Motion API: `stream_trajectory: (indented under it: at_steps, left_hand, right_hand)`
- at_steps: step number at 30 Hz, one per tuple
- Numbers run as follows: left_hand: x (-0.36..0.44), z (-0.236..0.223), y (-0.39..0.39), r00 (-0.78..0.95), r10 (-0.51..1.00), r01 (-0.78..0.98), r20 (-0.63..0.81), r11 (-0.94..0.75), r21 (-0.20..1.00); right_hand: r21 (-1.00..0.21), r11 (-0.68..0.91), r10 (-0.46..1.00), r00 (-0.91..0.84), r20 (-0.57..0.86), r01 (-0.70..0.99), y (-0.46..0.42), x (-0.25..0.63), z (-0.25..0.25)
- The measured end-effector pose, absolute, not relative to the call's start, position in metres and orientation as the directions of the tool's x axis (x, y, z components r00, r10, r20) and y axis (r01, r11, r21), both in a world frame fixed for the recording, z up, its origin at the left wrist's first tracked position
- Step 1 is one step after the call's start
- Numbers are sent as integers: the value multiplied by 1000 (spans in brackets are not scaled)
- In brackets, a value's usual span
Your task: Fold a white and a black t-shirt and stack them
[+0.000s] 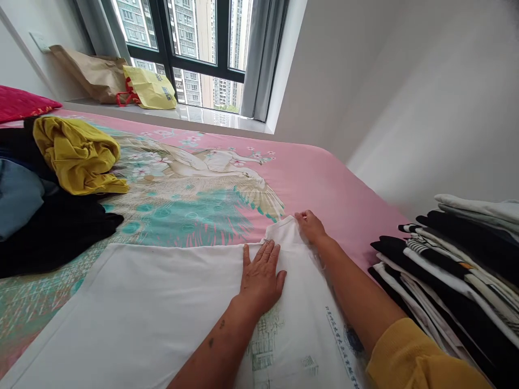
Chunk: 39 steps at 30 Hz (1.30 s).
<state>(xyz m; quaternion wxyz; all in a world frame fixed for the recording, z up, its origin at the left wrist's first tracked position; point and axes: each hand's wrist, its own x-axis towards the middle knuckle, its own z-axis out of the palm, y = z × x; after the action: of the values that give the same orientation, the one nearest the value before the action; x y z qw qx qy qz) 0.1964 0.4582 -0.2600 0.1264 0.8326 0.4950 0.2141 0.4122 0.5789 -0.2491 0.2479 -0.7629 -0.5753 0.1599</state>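
Observation:
A white T-shirt [162, 302] lies spread on the bed in front of me, one side folded over so that a green building print and dark lettering show. My left hand [261, 275] rests flat on the folded part, fingers spread, palm against the cloth. Farther up, my right hand [310, 226] pinches the edge of the small upper flap [284, 232], which looks like a sleeve. The fingertips of that hand are partly turned away from view.
Stacked folded clothes [458, 275] stand along the right side. At left lie a crumpled yellow garment [77, 154] and dark clothes [52, 227] on the patterned pink bedsheet [320, 178]. A brown paper bag [95, 75] and a yellow bag [150, 86] sit on the windowsill.

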Motion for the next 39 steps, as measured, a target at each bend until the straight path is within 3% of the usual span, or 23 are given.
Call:
stream_trajectory:
  at_steps: [8,13,15,19,23,27,35,37,39]
  left_hand:
    - [197,-263,461,440,874,793,204,-485,369]
    - [197,-261,462,446,874,795,192,-486,364]
    - [198,-260,462,448,874,792,189,-485,369]
    - [198,-260,463,440,878,787,188,-477,390]
    - [198,-261,464,437,878,779,194,-478,407]
    - [198,-260,463,441,876,779,195,-482,402]
    - [198,-258,463,444,878,782,181,-478,399]
    - [199,-259,464,445,877,780,181,-479,402]
    - [199,-260,464,447,876,780,181,-481,401]
  right_hand:
    - [-583,-163,987,131,-96,796,523,453,-236]
    - [-507,-122,965,221,141,853,510,450,-252]
    - [-518,-142,956,253,151,844,516,451,-252]
    - [-546,-193,975,223,-10,816,518,465,-235]
    - [-340,-251,961,191,-200,906,485,474,-227]
    - [-142,-267,964,262,-49,953,449,472,-239]
    - [-45,-356,933,358,41,933,453,452,-232]
    - [-88,-243,953,255,167,966,440,417,-231]
    - [-146,49,966,-10,259,988,417,378,-236]
